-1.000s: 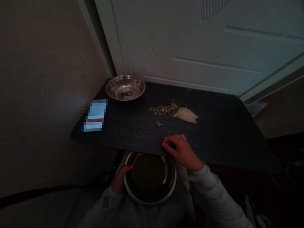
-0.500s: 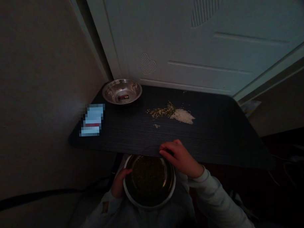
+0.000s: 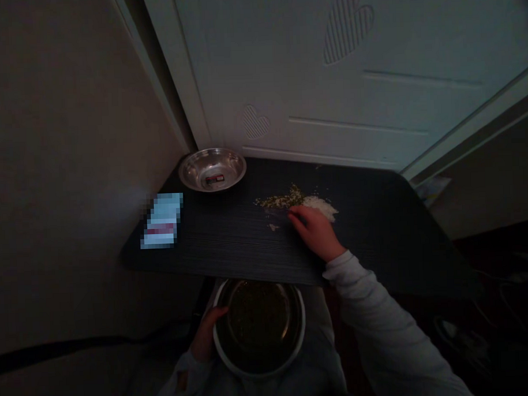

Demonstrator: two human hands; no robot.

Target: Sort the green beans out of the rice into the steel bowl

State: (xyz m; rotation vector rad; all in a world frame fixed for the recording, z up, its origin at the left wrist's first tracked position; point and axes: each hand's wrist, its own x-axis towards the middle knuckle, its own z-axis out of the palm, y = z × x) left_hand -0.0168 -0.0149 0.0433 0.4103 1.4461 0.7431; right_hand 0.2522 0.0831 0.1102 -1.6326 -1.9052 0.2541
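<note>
My left hand grips the left rim of a metal bowl below the table's front edge, thumb over the rim. Dark greenish contents lie in the bowl, too dim to make out well. My right hand is over the table, its fingers pinched at the near side of the grains. A thin, see-through flat piece seems to stick out leftward from its fingertips, faint in the dark. Just beyond it lie a pile of white rice and a strip of small green beans mixed with pale grains.
On the dark table, a second metal bowl with a label inside stands at the back left. A phone with a blurred bright screen lies at the left edge. A white panel with hearts rises behind the table.
My right hand has moved forward from the table's front edge above the lower bowl to the grains. My left hand keeps its hold on the bowl. The view has tilted slightly upward.
</note>
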